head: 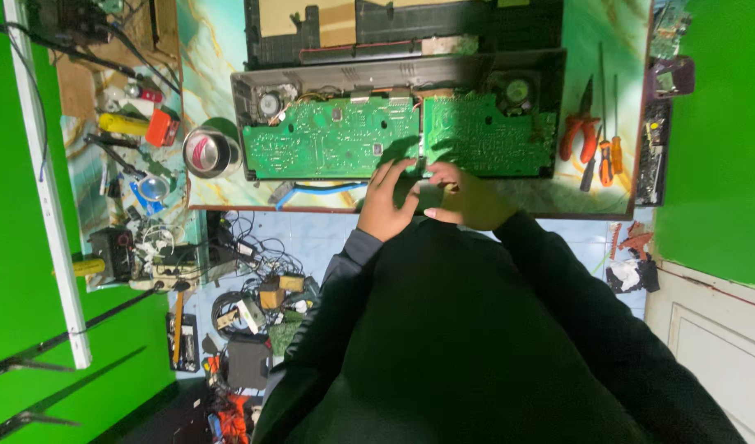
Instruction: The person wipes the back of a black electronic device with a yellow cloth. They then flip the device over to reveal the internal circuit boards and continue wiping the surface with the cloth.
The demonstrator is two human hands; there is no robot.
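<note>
An open black device casing lies on a marble-patterned table. Inside it are a left green circuit board and a right green circuit board, with a small fan in the left corner and another fan in the right. My left hand rests at the casing's near edge, fingers apart, fingertips touching the left board's edge. My right hand sits beside it with fingers curled at the gap between the boards; whether it holds anything is hidden. Dark sleeves cover both arms.
Orange-handled pliers and screwdrivers lie to the right of the casing. A round metal tin stands at its left, and a blue cable runs along the table's front edge. A cluttered side shelf and tangled floor cables are on the left.
</note>
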